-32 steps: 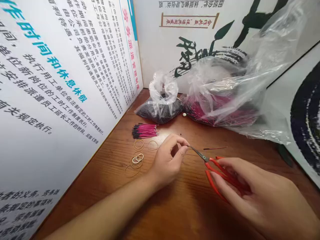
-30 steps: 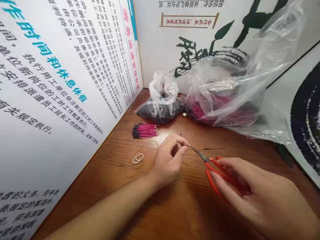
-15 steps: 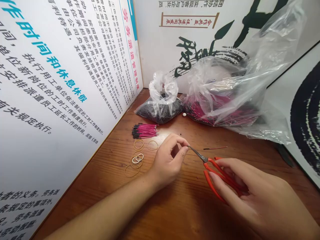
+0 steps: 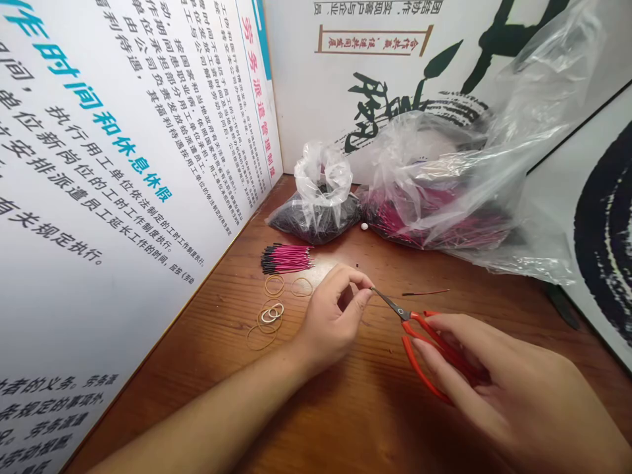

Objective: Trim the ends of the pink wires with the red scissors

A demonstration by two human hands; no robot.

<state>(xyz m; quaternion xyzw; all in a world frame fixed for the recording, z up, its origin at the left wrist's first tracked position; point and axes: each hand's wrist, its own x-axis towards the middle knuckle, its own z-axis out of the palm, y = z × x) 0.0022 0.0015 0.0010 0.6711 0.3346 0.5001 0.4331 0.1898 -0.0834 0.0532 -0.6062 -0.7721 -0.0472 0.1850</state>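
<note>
My left hand (image 4: 336, 313) is closed in a pinch at the middle of the table; what sits between thumb and forefinger is too small to name. The dark blade tips of red-handled scissors (image 4: 405, 316) touch those fingertips. My right hand (image 4: 498, 382) is wrapped round the scissors' handles, at the lower right. Beyond my left hand lies a bundle of pink wires with black ends (image 4: 287, 259). A single thin wire (image 4: 425, 292) with a dark end rests beyond the scissors.
Rubber bands (image 4: 274, 285) and white rings (image 4: 272, 313) lie left of my left hand. A small clear bag of dark pieces (image 4: 316, 217) and a large bag of pink wires (image 4: 439, 204) stand behind. Printed panels (image 4: 197, 131) border the wooden table (image 4: 316, 421).
</note>
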